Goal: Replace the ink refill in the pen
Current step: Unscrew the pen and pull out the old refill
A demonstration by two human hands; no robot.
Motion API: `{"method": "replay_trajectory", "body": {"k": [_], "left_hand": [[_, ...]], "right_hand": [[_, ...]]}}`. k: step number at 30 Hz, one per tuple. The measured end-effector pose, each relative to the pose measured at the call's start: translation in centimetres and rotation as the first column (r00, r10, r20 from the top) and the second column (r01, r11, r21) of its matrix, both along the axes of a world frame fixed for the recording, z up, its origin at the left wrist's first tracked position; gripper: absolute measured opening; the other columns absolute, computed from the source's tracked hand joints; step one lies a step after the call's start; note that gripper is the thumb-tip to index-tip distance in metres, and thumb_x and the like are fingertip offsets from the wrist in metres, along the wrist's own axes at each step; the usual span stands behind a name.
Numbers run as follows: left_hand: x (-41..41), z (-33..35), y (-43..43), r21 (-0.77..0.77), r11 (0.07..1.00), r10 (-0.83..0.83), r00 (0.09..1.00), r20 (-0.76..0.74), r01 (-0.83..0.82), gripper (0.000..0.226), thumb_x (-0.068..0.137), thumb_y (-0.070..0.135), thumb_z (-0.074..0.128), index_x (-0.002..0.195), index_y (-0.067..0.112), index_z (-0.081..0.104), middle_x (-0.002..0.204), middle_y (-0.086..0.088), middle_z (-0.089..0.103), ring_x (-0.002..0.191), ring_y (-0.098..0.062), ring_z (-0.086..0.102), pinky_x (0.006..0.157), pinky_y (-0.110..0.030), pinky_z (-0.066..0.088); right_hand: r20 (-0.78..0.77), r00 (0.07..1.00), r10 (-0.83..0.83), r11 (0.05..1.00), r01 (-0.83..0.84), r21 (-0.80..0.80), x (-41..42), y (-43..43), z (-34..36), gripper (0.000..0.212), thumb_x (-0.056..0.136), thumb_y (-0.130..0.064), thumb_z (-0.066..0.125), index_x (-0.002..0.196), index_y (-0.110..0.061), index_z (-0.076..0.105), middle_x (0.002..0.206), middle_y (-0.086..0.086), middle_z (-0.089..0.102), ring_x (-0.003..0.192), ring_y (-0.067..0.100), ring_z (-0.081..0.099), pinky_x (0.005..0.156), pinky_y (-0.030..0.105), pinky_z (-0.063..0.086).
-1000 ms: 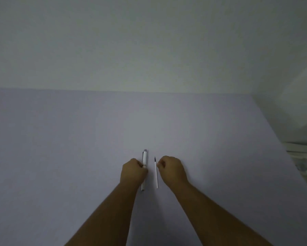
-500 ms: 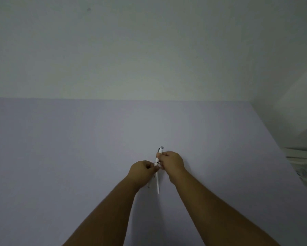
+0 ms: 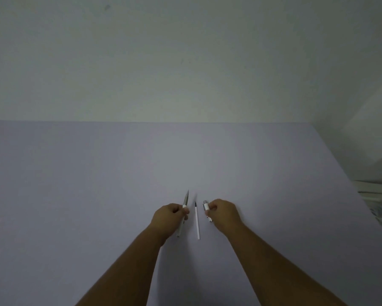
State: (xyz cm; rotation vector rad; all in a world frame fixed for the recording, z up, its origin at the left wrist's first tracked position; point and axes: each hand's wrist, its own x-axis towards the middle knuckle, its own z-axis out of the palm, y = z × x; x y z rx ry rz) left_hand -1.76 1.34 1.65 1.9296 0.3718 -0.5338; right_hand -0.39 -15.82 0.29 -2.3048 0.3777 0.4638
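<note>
A broad, pale lavender table (image 3: pixel 97 195) runs up to a plain off-white wall (image 3: pixel 163 62), with some white clutter (image 3: pixel 377 195) just past its right edge, too blurred to make out. The pen is in two parts. The left hand (image 3: pixel 169 219) is closed around the long white pen barrel (image 3: pixel 183 215), fingers pinching it near its middle; a thin greyish, pointed end sticks out beyond the fingers and the white rear end shows below the palm, so it lies tilted slightly right of the arm's line. The right hand (image 3: pixel 224 214) is curled around the short white pen cap section with a silvery end (image 3: pixel 206 209), thumb and fingers pressed on it. Between the two hands, touching neither, a slim white ink refill with a dark tip (image 3: pixel 197 221) lies flat on the table, tip pointing away from the person. In all: two pen parts, one loose refill, two bare forearms.
</note>
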Motion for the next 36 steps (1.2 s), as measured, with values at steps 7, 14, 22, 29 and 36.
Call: {"method": "replay_trajectory", "body": {"k": [7, 14, 22, 29, 36], "left_hand": [[-0.3, -0.1, 0.0, -0.009, 1.000, 0.015, 1.000, 0.011, -0.015, 0.019, 0.092, 0.030, 0.055, 0.093, 0.018, 0.069, 0.082, 0.001, 0.069, 0.083, -0.019, 0.065, 0.080, -0.032, 0.053], [-0.4, 0.3, 0.1, -0.010, 1.000, 0.017, 1.000, 0.026, -0.017, 0.022, 0.093, 0.027, 0.053, 0.099, 0.014, 0.068, 0.078, -0.001, 0.066, 0.068, -0.014, 0.059, 0.064, -0.022, 0.051], [-0.5, 2.1, -0.5, 0.145, 0.977, -0.181, 0.968, 0.175, 0.157, 0.026, 0.095, 0.035, 0.048, 0.097, 0.013, 0.062, 0.081, -0.004, 0.061, 0.070, -0.018, 0.059, 0.071, -0.033, 0.049], [-0.5, 4.1, -0.8, 0.150, 0.969, -0.226, 0.951, 0.209, 0.197, 0.030, 0.096, 0.036, 0.043, 0.099, 0.018, 0.067, 0.088, -0.003, 0.064, 0.077, -0.014, 0.055, 0.074, -0.028, 0.045], [-1.0, 6.6, -1.0, -0.258, 0.961, -0.098, 0.995, 0.029, 0.102, 0.032, 0.096, 0.032, 0.044, 0.081, 0.016, 0.068, 0.065, 0.000, 0.050, 0.052, -0.010, 0.038, 0.049, -0.018, 0.037]], "right_hand": [[0.009, 0.998, -0.056, 0.997, 0.055, 0.047, -0.6, 0.5, -0.6, 0.014, 0.079, -0.013, 0.067, 0.091, -0.006, 0.067, 0.096, 0.015, 0.071, 0.089, 0.030, 0.066, 0.080, 0.041, 0.056], [0.028, 0.999, -0.040, 0.999, 0.040, 0.001, -0.7, 0.5, -0.3, 0.020, 0.085, -0.023, 0.062, 0.094, -0.006, 0.067, 0.099, 0.013, 0.070, 0.092, 0.029, 0.064, 0.081, 0.037, 0.054], [0.012, 0.981, -0.195, 0.902, 0.174, 0.394, 0.0, 1.7, 3.7, 0.034, 0.082, -0.047, 0.064, 0.068, -0.016, 0.063, 0.065, 0.000, 0.060, 0.062, 0.016, 0.056, 0.057, 0.026, 0.045], [0.040, 0.984, -0.172, 0.848, 0.127, 0.514, 0.1, 1.6, 5.7, 0.017, 0.084, -0.029, 0.066, 0.073, -0.016, 0.066, 0.071, 0.002, 0.063, 0.067, 0.015, 0.056, 0.068, 0.030, 0.049], [0.068, 0.985, -0.159, 0.735, 0.072, 0.674, -0.1, 1.2, 7.4, 0.014, 0.087, -0.014, 0.062, 0.075, -0.016, 0.069, 0.073, 0.002, 0.064, 0.069, 0.013, 0.057, 0.066, 0.025, 0.048]]}}
